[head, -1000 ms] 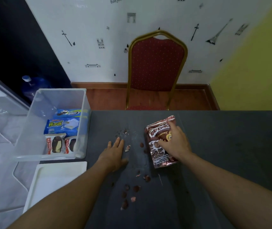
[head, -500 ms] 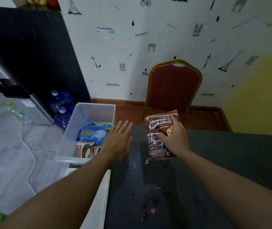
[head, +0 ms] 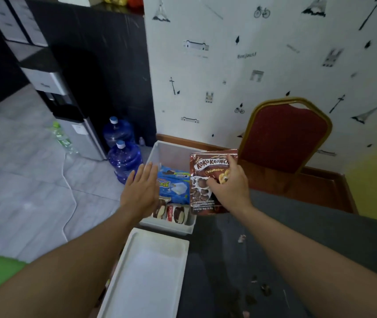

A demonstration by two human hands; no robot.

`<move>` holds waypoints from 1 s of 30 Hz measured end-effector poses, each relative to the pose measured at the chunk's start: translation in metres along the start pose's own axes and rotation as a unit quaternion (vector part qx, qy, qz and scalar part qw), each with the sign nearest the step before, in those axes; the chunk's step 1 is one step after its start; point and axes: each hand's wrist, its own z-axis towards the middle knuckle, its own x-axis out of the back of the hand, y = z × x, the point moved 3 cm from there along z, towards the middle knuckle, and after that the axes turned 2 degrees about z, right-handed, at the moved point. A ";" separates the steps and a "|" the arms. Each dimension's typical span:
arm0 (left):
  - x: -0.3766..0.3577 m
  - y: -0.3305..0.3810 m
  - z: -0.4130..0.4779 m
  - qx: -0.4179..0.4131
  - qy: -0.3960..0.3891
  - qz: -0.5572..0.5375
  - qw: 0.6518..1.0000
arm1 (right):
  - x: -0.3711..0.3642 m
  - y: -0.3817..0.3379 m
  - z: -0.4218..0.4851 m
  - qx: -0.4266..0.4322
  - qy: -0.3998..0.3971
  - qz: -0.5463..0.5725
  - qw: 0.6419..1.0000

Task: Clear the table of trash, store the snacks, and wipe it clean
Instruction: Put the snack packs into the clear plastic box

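Note:
My right hand (head: 230,188) grips a brown Koko Krunch cereal bag (head: 206,180) and holds it upright in the air over the right side of a clear plastic storage bin (head: 171,154). The bin stands left of the dark table (head: 297,237) and holds blue cookie packs (head: 175,187) and small chocolate snack packs (head: 175,214). My left hand (head: 141,191) hovers flat with straight fingers over the bin's left side, holding nothing. Crumbs and scraps (head: 258,288) lie scattered on the table.
The bin's white lid (head: 148,271) lies below the bin, beside the table edge. A red chair (head: 284,138) stands behind the table. Two blue water jugs (head: 123,157) and a water dispenser (head: 68,111) stand at the left on the tiled floor.
My right hand lifted the cereal bag off the table and carried it left over the bin. My left hand left the tabletop and moved over the bin too. My view turned left.

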 end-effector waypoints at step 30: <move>-0.024 -0.035 0.015 -0.006 0.001 -0.028 1.000 | -0.185 0.018 -0.003 0.030 -0.408 -0.331 0.850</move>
